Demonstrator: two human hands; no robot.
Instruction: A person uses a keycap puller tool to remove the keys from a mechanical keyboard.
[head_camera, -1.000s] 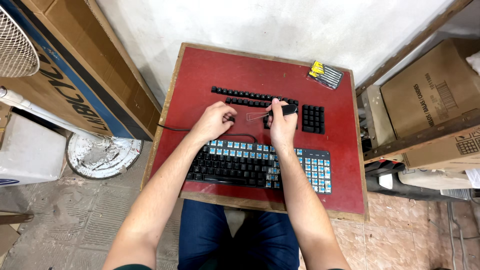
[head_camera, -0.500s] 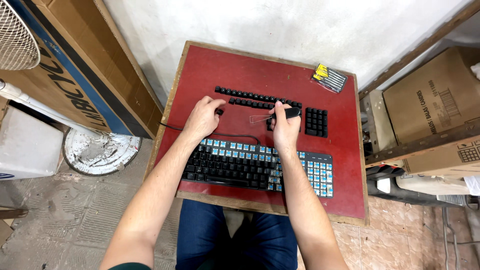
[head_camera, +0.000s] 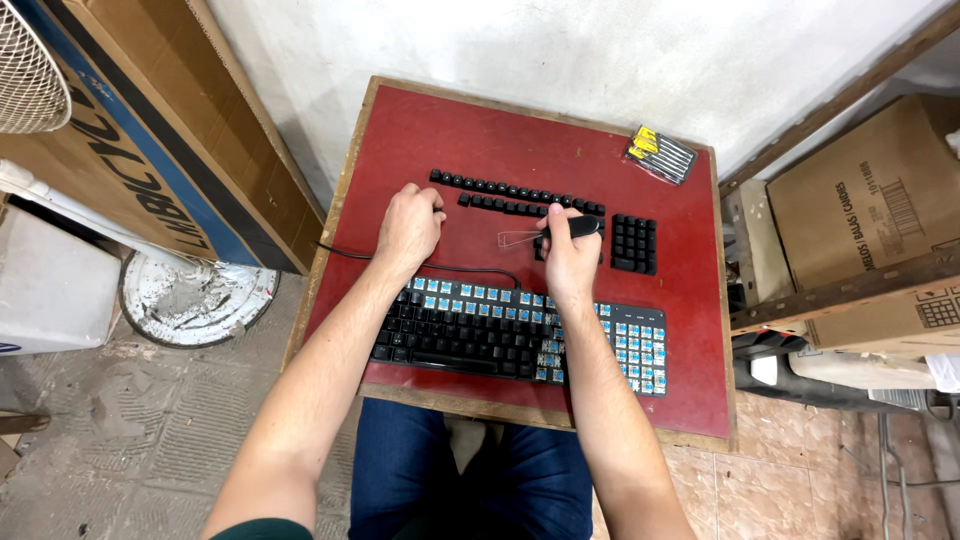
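On the red table (head_camera: 420, 140), right fingers (head_camera: 552, 222) closed round seemingly a keycap puller (head_camera: 575, 226)

The head camera looks steeply down, fairly near, at the red table (head_camera: 420, 130).

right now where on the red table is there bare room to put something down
Bare red: the far strip of the table between the wall and the keycap rows, left of the screwdriver set; also the left edge beside the left hand. Crowded: the middle, around the right hand and its puller, the keycap block and the keyboard.
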